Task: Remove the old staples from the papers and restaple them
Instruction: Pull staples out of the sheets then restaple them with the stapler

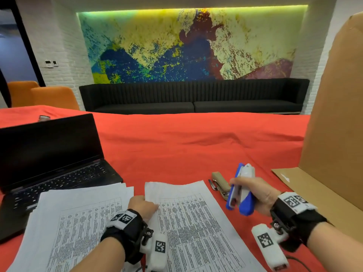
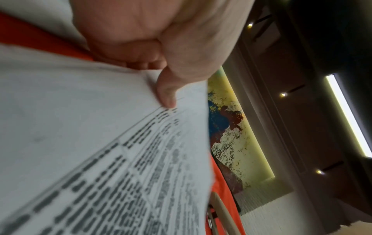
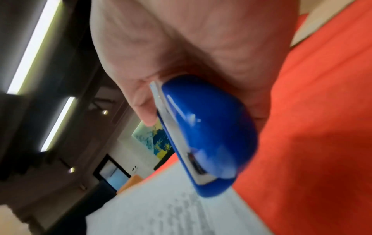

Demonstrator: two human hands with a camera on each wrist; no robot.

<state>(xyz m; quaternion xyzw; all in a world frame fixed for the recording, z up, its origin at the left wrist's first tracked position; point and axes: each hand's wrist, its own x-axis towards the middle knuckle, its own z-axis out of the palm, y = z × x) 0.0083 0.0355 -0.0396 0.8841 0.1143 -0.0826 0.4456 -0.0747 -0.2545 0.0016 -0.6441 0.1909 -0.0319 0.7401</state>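
A set of printed papers [image 1: 196, 222] lies on the red tablecloth in front of me. My left hand [image 1: 142, 206] pinches its top left corner, thumb on the top sheet [image 2: 167, 95] and fingers curled beneath. The paper [image 2: 100, 143] fills the left wrist view. My right hand [image 1: 253, 193] grips a blue and white stapler [image 1: 240, 191], lifted above the cloth to the right of the papers, its mouth pointing down toward me. In the right wrist view the stapler [image 3: 203, 135] hangs over the paper's edge [image 3: 161, 206]. A beige staple remover [image 1: 220, 182] lies just left of the stapler.
A second stack of printed sheets [image 1: 64, 222] lies at the left, partly over an open black laptop [image 1: 49, 160]. A tall cardboard box [image 1: 334, 134] stands at the right, its flap [image 1: 314, 193] flat on the red tablecloth [image 1: 196, 144].
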